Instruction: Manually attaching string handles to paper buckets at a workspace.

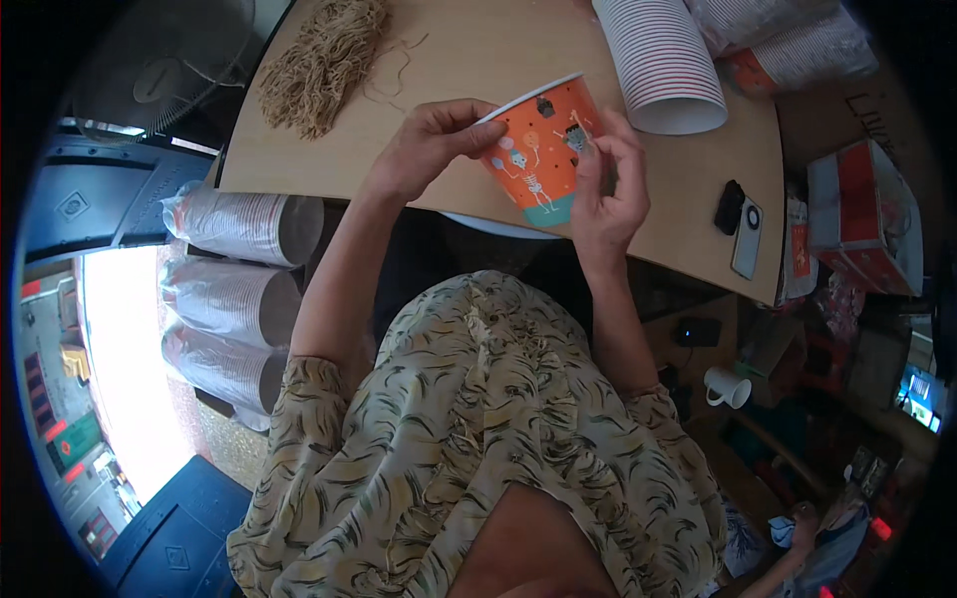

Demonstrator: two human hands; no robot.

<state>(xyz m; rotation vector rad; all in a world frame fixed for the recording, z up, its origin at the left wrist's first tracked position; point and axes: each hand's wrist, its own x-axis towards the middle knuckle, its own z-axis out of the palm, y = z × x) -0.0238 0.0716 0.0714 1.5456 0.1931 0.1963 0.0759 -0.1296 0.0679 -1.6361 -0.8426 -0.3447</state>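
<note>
Above the near edge of the table I hold an orange paper bucket [535,164], tilted, with a white rim, a green band at its base and printed cartoon figures including a skeleton. My left hand [431,145] pinches its rim at the left, thumb outside. At its right side is my right hand [610,194], closed on the wall with the thumb towards the front; some of its fingers are blurred and partly hidden. A bundle of tan twisted cords [324,70] lies at the far left of the table, a few strands trailing loose beside it.
A long nested stack of paper buckets [670,65] lies at the table's far side, with bagged ones [812,55] behind. More wrapped stacks [224,299] sit left. A black object [730,205], a silver device [746,242], a carton [865,214] and a white mug [727,388] are at right.
</note>
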